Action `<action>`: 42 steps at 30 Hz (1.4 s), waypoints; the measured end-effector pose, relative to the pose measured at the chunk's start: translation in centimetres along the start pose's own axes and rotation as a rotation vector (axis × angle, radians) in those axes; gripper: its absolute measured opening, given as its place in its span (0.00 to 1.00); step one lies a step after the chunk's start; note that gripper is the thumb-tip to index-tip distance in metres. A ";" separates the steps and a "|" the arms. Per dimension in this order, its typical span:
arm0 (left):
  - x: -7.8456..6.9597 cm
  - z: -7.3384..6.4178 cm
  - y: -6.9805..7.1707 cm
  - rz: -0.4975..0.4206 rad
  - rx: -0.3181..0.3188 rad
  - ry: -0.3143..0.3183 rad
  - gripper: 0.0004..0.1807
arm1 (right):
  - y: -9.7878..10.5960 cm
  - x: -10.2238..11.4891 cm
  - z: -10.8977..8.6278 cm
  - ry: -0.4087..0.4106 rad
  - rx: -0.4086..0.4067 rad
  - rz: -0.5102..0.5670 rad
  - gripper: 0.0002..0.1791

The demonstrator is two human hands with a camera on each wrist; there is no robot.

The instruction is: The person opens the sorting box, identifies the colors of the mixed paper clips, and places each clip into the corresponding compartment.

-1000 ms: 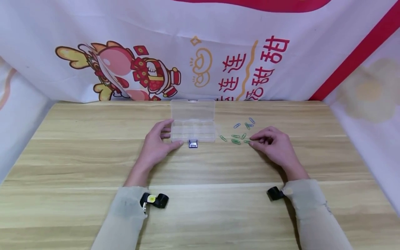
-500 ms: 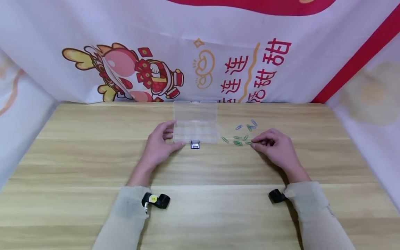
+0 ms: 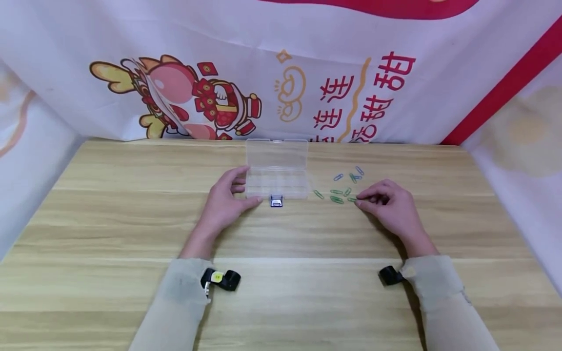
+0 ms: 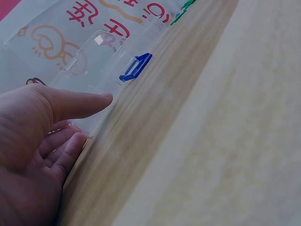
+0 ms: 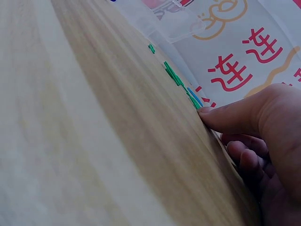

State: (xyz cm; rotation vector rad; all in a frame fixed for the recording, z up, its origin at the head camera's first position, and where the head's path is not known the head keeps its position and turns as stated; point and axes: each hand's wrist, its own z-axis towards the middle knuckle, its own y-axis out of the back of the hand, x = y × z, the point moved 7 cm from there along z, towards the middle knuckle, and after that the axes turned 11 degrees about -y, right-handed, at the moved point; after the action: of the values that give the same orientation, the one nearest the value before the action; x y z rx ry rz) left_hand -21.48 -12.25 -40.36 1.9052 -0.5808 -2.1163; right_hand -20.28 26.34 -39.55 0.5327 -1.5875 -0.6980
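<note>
A clear plastic compartment box (image 3: 276, 183) stands with its lid (image 3: 276, 153) raised at the table's far edge. My left hand (image 3: 223, 201) holds its left end, the thumb along the front and the other fingers at the side. A blue latch (image 4: 136, 67) sticks out from the box's front, just past the thumb in the left wrist view. To the right of the box, my right hand (image 3: 391, 204) pinches the end of a green paper clip (image 3: 351, 199) between thumb and forefinger, low over the table. In the right wrist view the thumb hides most of that clip.
Several green paper clips (image 3: 336, 200) lie between the box and my right hand. Farther back are blue clips (image 3: 338, 177) and another green clip (image 3: 353, 178). A printed white cloth (image 3: 189, 29) hangs behind the wooden table (image 3: 298, 292).
The head view has shifted slightly, so the whole scene sits a little farther right. Both hands, the box and the clips keep their places on the table.
</note>
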 end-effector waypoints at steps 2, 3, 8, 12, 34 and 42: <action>0.0 0.0 0.0 -0.001 -0.002 -0.001 0.45 | 0.0 -0.1 -0.1 -0.001 0.003 -0.006 0.09; 0.0 -0.1 -0.1 0.000 -0.001 0.001 0.45 | 0.0 -0.2 -0.1 -0.002 0.002 -0.007 0.09; 0.1 -0.2 -0.2 0.001 -0.001 0.012 0.45 | -0.1 -0.5 -0.2 -0.011 0.000 -0.004 0.09; 0.0 -0.2 -0.2 0.003 -0.008 0.005 0.45 | -0.1 -0.4 -0.1 -0.003 -0.008 -0.004 0.09; 0.0 0.0 0.1 -0.001 -0.017 -0.012 0.45 | -0.4 -0.1 -0.1 -0.025 0.027 -0.035 0.09; 0.0 0.0 -0.1 0.011 -0.010 -0.010 0.45 | -0.5 0.2 -0.3 -0.015 0.053 -0.045 0.09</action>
State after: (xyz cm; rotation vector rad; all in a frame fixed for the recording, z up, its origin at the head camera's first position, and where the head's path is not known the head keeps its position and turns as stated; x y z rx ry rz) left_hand -21.48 -12.21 -40.41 1.8825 -0.5801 -2.1198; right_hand -20.08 25.82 -39.72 0.6049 -1.6158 -0.6961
